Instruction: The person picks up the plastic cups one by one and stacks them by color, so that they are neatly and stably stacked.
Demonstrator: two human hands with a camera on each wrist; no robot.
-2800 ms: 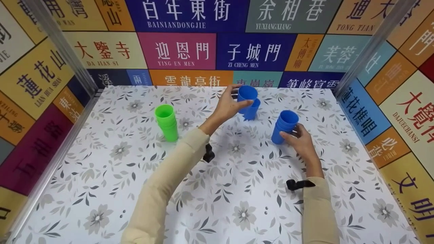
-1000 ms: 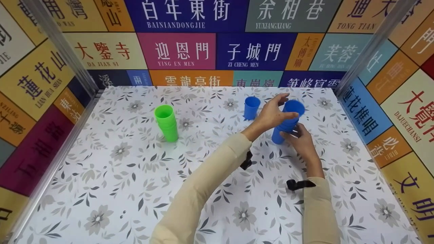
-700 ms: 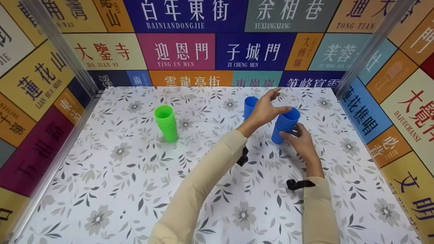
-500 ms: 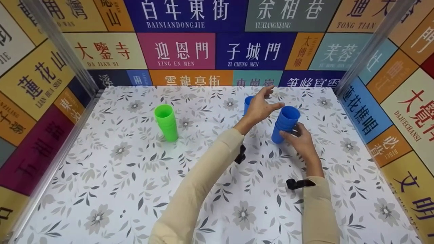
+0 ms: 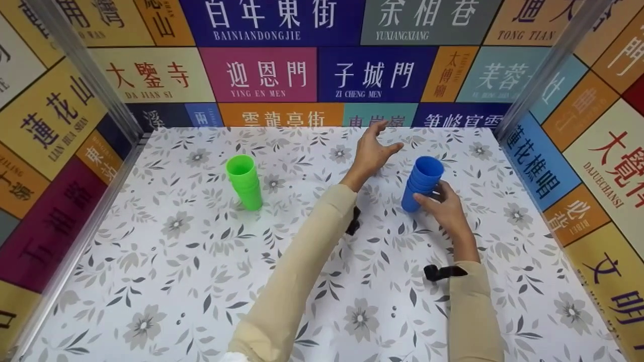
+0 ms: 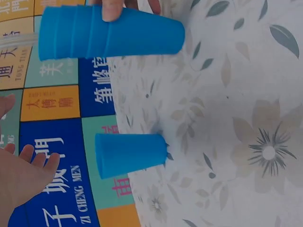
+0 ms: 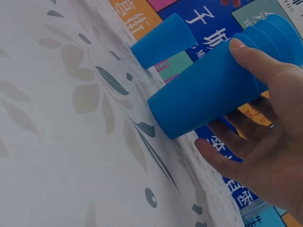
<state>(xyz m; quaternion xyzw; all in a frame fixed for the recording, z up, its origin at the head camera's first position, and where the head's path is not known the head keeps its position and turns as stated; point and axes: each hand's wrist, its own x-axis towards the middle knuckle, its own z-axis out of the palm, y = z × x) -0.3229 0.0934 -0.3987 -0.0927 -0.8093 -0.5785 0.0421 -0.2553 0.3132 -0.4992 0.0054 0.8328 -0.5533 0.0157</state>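
My right hand (image 5: 445,208) holds a nested stack of blue cups (image 5: 425,173), upright on the table, with thumb and fingers round its side. In the right wrist view the thumb (image 7: 255,59) lies across the stack just below the rims. My left hand (image 5: 371,153) is further back and left, thumb and fingers spread, with nothing in its grasp. A single blue cup (image 6: 132,153) stands upright near it, apart from its fingers in the left wrist view; in the head view the hand hides this cup.
A stack of green cups (image 5: 245,181) stands on the left part of the table. The flower-patterned tabletop (image 5: 201,281) is bounded by sign-printed panels (image 5: 266,75) at the back and both sides.
My left hand has brought a blue cup from the back into the stack at my right hand. It has let go there and moved back left to the single cup. The right hand stays.
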